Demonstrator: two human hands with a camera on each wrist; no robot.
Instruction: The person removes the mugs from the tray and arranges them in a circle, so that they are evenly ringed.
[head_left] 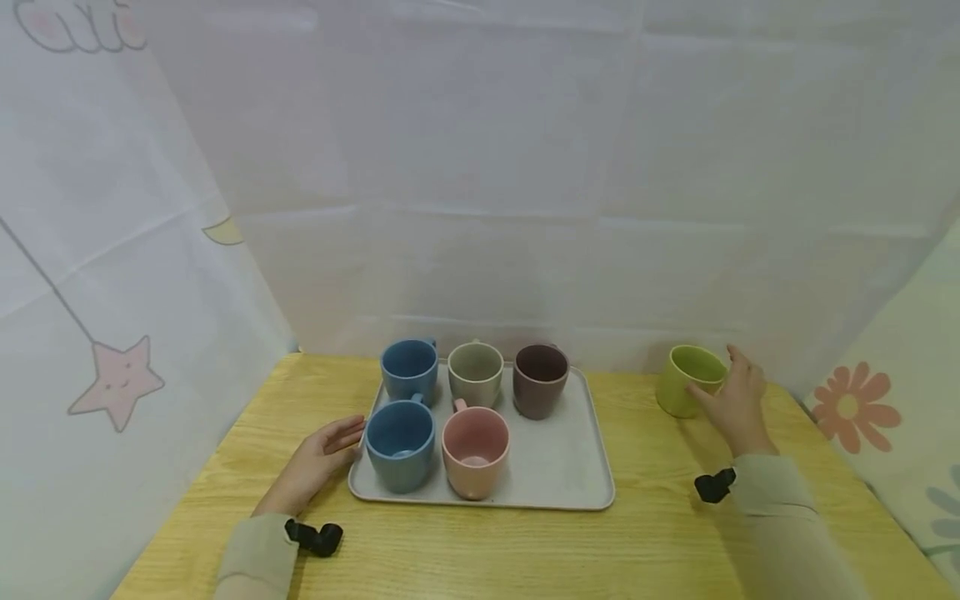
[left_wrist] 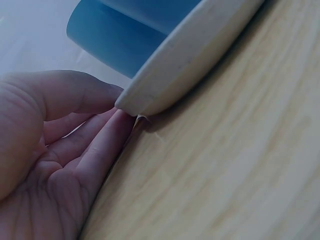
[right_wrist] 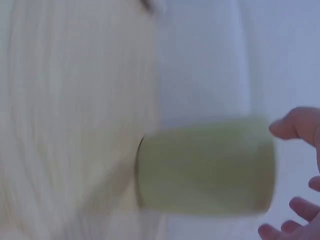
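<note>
A light grey tray bears several mugs. My left hand is at its left edge, its fingers fairly straight; in the left wrist view the fingertips touch the tray's rim. Close beside that hand is the front blue mug. To the right of the tray, a yellow-green cup stands upright on the table. My right hand is around its right side, thumb and fingers spread apart near the rim. The right wrist view shows this cup blurred; no handle shows.
A second blue mug, a grey-green mug and a dark brown mug form the tray's back row. A pink mug stands in front. White cloth hangs behind the wooden table.
</note>
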